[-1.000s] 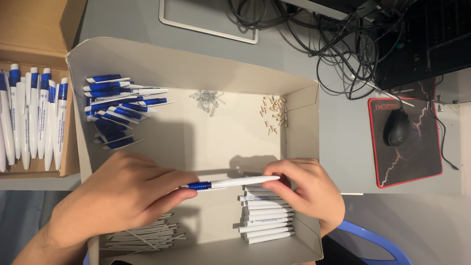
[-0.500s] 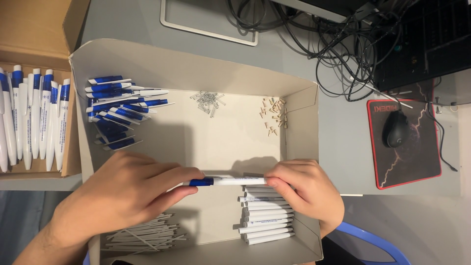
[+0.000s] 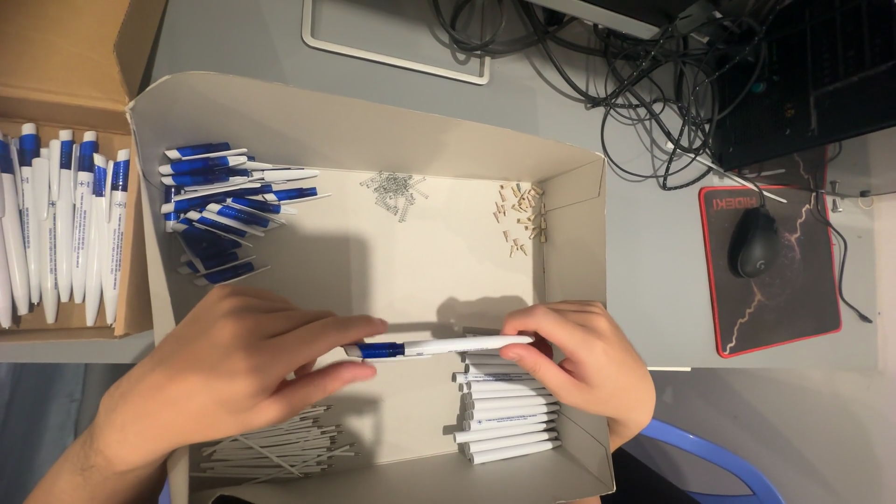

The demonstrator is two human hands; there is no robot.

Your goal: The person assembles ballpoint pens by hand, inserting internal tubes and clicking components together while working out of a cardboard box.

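— While your left hand [image 3: 224,373] pinches the blue end of the pen [image 3: 434,347], what has your right hand [image 3: 583,359] got?
— Your right fingers are closed on its white end; you hold it level over the white box [image 3: 569,196], just above the stacked white barrels [image 3: 504,411].
— And beside your left hand?
— Thin refills [image 3: 271,453]; blue-and-white pen parts [image 3: 219,205] lie farther back.

Box floor [image 3: 439,252] bare mid-tray; blue tips [image 3: 219,210] left, springs [image 3: 397,189] far, white barrels [image 3: 504,415] right.
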